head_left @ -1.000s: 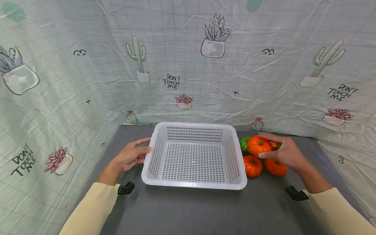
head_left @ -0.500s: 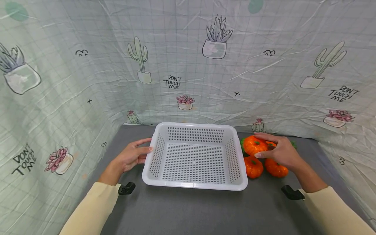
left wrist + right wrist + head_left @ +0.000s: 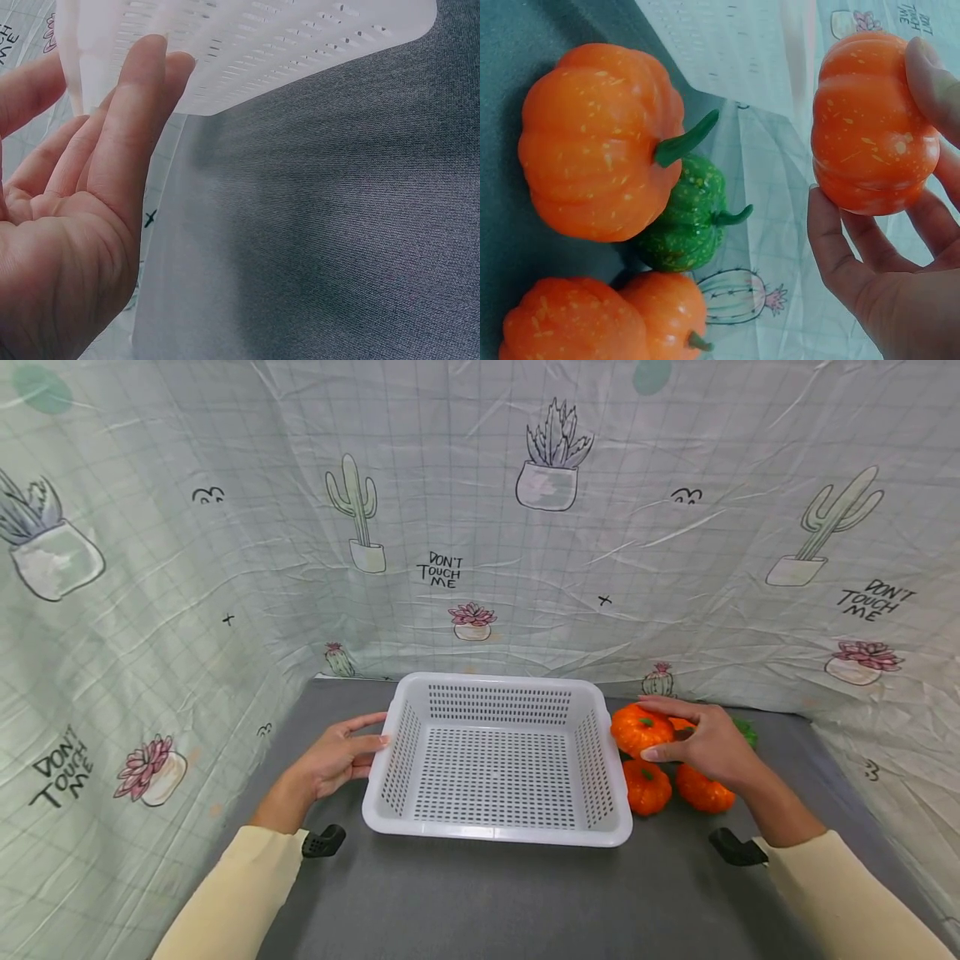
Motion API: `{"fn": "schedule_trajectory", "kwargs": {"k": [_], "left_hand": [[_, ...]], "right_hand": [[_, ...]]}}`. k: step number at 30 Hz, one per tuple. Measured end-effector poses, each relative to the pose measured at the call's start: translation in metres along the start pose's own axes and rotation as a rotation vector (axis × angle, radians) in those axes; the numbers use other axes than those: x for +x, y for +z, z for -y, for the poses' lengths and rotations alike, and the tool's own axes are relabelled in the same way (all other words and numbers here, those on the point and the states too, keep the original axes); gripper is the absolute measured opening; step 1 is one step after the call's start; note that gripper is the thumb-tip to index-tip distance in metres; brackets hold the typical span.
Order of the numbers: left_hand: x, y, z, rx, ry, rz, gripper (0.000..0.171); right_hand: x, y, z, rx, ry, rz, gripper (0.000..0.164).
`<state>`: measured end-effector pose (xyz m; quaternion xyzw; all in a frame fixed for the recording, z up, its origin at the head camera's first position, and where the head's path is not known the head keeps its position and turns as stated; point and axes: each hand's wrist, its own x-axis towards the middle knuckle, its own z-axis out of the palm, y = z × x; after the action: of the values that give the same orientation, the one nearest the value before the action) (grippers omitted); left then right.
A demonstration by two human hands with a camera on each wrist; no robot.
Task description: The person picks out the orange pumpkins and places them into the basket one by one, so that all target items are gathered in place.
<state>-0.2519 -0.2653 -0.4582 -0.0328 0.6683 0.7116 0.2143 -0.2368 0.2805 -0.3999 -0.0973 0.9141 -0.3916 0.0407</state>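
A white perforated plastic basket [image 3: 495, 832] lies in the middle of the grey table. At its left side my left hand [image 3: 333, 762] holds it, thumb on the rim and the fingers [image 3: 124, 142] against the outer wall. My right hand [image 3: 720, 743] grips an orange toy pumpkin [image 3: 633, 727] with a green stem, raised above other pumpkins beside the basket's right rim. In the right wrist view this held pumpkin [image 3: 874, 124] sits between thumb and fingers, off the table.
Below the right hand rest orange pumpkins [image 3: 647, 789] [image 3: 600, 142], another orange pumpkin [image 3: 705, 789], and a green pumpkin [image 3: 686, 217]. Something green [image 3: 746, 732] shows behind the right wrist. A cactus-print curtain [image 3: 480, 527] surrounds the back and sides.
My right hand has shifted left with the orange pumpkin, bringing it to the basket's right rim and covering the green pumpkin in the head view. The left hand and basket have stayed put.
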Motion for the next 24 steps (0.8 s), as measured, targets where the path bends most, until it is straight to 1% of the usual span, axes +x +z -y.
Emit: {"fn": "schedule_trajectory", "kwargs": {"k": [8,16,22,24], "left_hand": [[0.0,-0.001,0.0,-0.007,-0.002,-0.003,0.077],[0.0,-0.001,0.0,-0.005,-0.001,-0.007,0.078],[0.001,0.0,0.001,-0.007,0.002,-0.008,0.079],[0.001,0.0,0.001,-0.006,0.003,-0.008,0.079]], "right_hand": [[0.007,0.006,0.01,0.035,-0.029,0.034,0.072],[0.013,0.014,0.02,0.046,-0.037,0.031,0.073],[0.018,0.019,0.027,0.139,-0.011,0.082,0.075],[0.02,0.02,0.029,0.152,-0.001,0.09,0.076]]}}
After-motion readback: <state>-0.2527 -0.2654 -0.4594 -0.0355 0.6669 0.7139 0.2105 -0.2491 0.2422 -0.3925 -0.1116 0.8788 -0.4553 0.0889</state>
